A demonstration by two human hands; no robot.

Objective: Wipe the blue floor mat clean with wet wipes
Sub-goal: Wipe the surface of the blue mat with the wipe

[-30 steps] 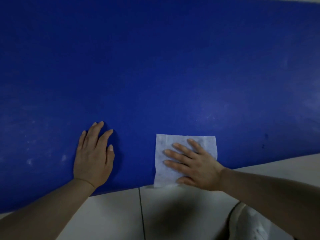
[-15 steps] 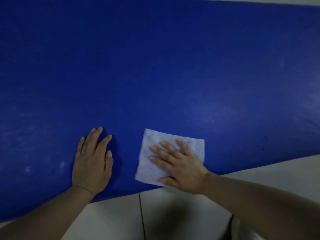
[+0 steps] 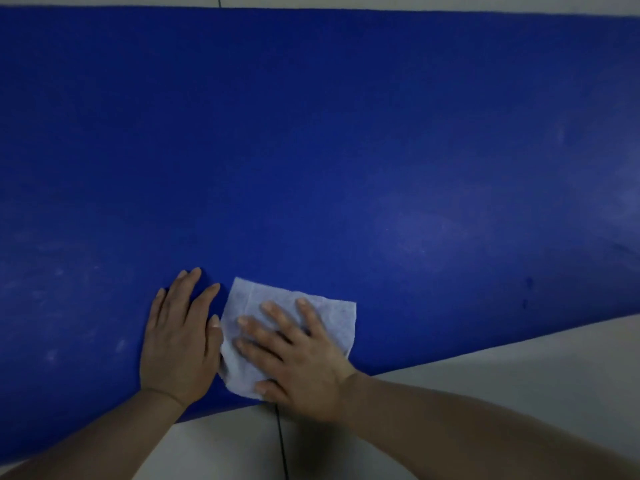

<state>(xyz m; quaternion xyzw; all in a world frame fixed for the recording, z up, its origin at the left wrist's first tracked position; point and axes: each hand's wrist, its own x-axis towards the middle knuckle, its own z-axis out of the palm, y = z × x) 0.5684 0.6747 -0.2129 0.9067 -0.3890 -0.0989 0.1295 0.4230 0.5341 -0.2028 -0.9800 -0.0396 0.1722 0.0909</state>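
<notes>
blue foam-looking floor mat (image 3: 311, 150) fills nearly the whole view, spread flat on a pale tiled floor (image 3: 519, 393), with its near edge running diagonally just in front of the person. the white wet wipe (image 3: 332, 317) sits flat on the mat right by that near edge, opened out rather than balled up, which makes sense since a spread sheet covers more surface per pass. the right hand (image 3: 298, 362) lies on top of it with fingers (image 3: 273, 311) straight and fanned apart, pressing down rather than pinching, so i'd say the palm weight is what drags the wipe along. the left hand (image 3: 180, 344) is planted flat on bare mat just beside the wipe, fingers straight and mostly together, thumb almost touching the wipe's edge; my guess is it's there to pin the mat so it doesn't slide or ripple on the smooth tiles, and to prop up the body while leaning in. there are pale smudgy patches off to the left and a hazy area to the right, though the light is dim, so i can't really tell if that's dirt, drying moisture or glare. judging by those, plenty of mat looks left to cover, especially the far side.
</notes>
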